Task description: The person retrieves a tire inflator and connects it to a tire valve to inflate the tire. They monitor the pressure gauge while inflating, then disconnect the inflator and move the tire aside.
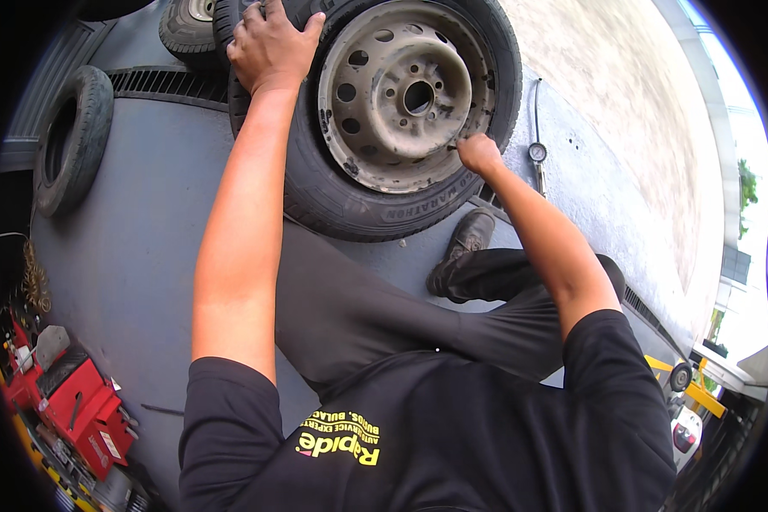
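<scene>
A car wheel with a worn, dirty steel rim (384,128) and a black tire (333,218) faces me at the top middle. My left hand (273,51) grips the tire's upper left, fingers bent over the tread and thumb apart along the sidewall. At the rim's lower right edge, my right hand (480,155) is closed in a pinch. A small dark tip shows at its fingers, too small to name; it may be the valve stem. Just right of that hand, a tire inflator with a round gauge (538,153) lies on the floor with its hose.
Another tire (75,141) stands at the left, and a further wheel (188,30) is behind my left hand. A floor grating (171,85) runs behind the wheel. Red equipment (81,410) is at lower left, yellow-framed equipment (700,397) at lower right. My shoe (465,247) is near the tire.
</scene>
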